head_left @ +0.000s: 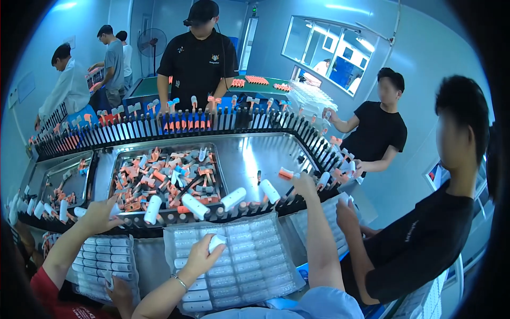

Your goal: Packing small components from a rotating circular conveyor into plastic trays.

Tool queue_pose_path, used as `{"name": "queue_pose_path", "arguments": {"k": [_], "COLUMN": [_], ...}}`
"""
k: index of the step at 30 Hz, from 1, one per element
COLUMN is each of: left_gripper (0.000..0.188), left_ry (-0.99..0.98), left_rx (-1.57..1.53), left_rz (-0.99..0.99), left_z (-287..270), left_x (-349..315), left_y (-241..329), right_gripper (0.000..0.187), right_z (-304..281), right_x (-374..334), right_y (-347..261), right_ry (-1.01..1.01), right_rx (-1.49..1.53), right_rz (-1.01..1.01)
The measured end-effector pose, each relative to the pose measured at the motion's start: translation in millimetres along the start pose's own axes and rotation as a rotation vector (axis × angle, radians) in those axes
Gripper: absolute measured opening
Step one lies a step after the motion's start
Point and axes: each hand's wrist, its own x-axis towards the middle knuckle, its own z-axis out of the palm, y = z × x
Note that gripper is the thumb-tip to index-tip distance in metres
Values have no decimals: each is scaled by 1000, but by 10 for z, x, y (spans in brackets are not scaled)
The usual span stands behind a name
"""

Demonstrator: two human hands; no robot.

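Note:
My left hand [201,256], with a bracelet at the wrist, is closed round a small white plastic shell [217,243]. It hovers over a clear blister tray [254,260], which has white shells in its left column and lower rows. My right hand [305,187] reaches forward to the near right run of the conveyor. Its fingertips are closed at the end of an orange clamp piece [286,173]; the fingers partly hide the contact. Left of it, white shells [234,199] sit on the spindles of the black conveyor chain [212,217].
Inside the conveyor loop, a metal tray [119,159] holds a heap of orange and grey clamps [164,178]. A red-sleeved co-worker's hand [101,217] works close on my left above another filled blister tray [106,255]. A person in black [419,234] stands close on my right; others stand across the conveyor.

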Motion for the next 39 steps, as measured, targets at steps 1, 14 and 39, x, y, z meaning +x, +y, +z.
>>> {"name": "queue_pose_path", "arguments": {"k": [1, 14, 39], "left_gripper": [35, 20, 24], "left_ry": [-1, 62, 367], "left_rx": [-19, -570, -417], "left_rz": [-18, -58, -116], "left_z": [0, -166, -253], "left_x": [-20, 234, 225], "left_y": [-6, 172, -137], "right_gripper": [47, 38, 23], "right_z": [-58, 148, 801], "right_x": [-96, -701, -2574], "right_y": [-189, -687, -1617], "right_ry": [-127, 407, -415], "right_rx": [5, -255, 59], "right_rz": [45, -592, -1120]}}
